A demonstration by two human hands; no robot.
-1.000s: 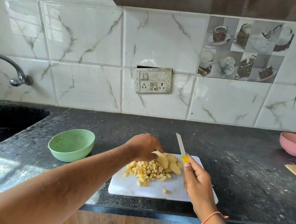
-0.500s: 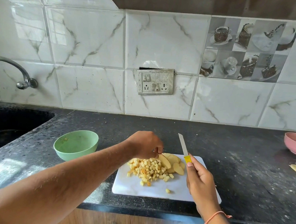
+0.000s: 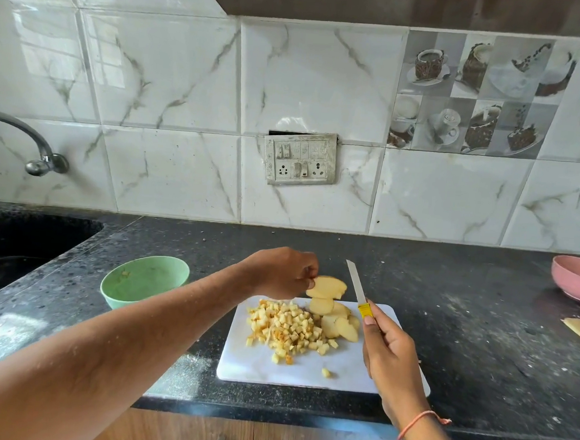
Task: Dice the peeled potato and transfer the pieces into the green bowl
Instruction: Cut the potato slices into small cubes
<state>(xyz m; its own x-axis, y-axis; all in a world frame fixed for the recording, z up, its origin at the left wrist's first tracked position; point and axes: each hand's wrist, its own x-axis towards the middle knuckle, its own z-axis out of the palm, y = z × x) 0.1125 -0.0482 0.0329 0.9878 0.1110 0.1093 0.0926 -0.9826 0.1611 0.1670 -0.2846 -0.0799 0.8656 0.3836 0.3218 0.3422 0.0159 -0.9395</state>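
A stack of potato slices [image 3: 327, 287] is pinched in the grip of the left hand [image 3: 283, 272] and held above the far edge of the white cutting board [image 3: 305, 372]. The knife [image 3: 357, 288] is gripped by the right hand [image 3: 387, 357], blade pointing away. Diced potato [image 3: 283, 326] is heaped on the board beside more slices [image 3: 338, 323]. The green bowl [image 3: 144, 280] stands on the dark worktop [image 3: 479, 336] left of the board.
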